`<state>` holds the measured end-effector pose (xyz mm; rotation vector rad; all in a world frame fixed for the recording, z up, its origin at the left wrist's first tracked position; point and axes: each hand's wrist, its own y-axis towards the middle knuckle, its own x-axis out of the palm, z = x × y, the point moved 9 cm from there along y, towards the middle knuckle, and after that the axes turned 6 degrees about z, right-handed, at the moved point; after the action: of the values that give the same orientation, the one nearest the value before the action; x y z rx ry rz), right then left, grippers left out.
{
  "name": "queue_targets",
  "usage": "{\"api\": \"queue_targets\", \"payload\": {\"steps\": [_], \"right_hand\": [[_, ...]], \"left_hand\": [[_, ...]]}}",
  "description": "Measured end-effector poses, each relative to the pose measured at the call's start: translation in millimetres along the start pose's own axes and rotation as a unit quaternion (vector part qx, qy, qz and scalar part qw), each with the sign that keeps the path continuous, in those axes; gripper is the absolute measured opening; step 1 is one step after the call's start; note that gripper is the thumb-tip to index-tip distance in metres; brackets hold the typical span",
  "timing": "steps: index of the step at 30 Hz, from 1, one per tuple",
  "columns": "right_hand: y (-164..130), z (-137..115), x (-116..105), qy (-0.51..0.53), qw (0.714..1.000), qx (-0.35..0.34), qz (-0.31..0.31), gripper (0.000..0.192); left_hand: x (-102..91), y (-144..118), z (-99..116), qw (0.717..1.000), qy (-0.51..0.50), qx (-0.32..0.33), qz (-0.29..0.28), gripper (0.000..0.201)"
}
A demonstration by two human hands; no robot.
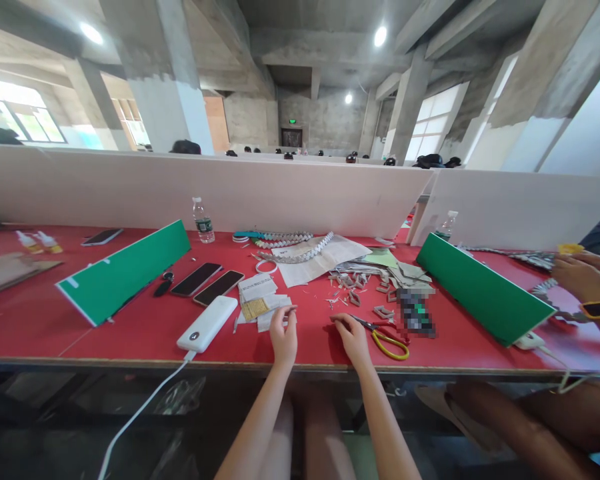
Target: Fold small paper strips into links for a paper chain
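head view: in the lower middle of the frame, the left hand rests on the red table, its fingers closed in a pinch on a small grey strip of paper at the fingertips. the right hand lies just beside it, fingers curled; whether it pinches anything, i cannot tell, it is too small.

the strip looks very light, thin and soft. i judge it bends and creases easily, so it is best taken at its end between thumb and first finger, with little force.

just right of the right hand lie scissors with yellow handles. behind the hands, small folded paper pieces are scattered, and a stack of cards is near the left hand. a white power bank is in the lower left. at the right edge, another person's hand works apart.
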<state>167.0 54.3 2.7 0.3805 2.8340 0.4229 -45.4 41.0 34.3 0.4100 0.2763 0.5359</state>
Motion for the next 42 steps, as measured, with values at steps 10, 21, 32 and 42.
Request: {"api": "queue_targets", "payload": {"steps": [10, 21, 32, 42], "right_hand": [[0.2, 0.5, 0.4, 0.011, 1.000, -0.007, 0.001, 0.020], [0.0, -0.6, -0.3, 0.011, 1.000, -0.007, 0.004, 0.020], [1.0, 4.5, -17.7, 0.077, 0.993, 0.022, 0.082, 0.022], [-4.0, 8.7, -26.9, 0.103, 0.987, 0.019, 0.125, 0.022]], "left_hand": [[-31.6, 57.5, -34.9, 0.893, 0.425, 0.076, -0.123, 0.022], [-33.0, 58.3, -26.1, 0.879, 0.433, 0.135, -0.148, 0.018], [17.3, -24.1, 37.1, 0.930, 0.186, 0.241, -0.205, 0.023], [39.7, -56.2, 15.1, 0.955, 0.131, 0.098, -0.247, 0.015]]}}
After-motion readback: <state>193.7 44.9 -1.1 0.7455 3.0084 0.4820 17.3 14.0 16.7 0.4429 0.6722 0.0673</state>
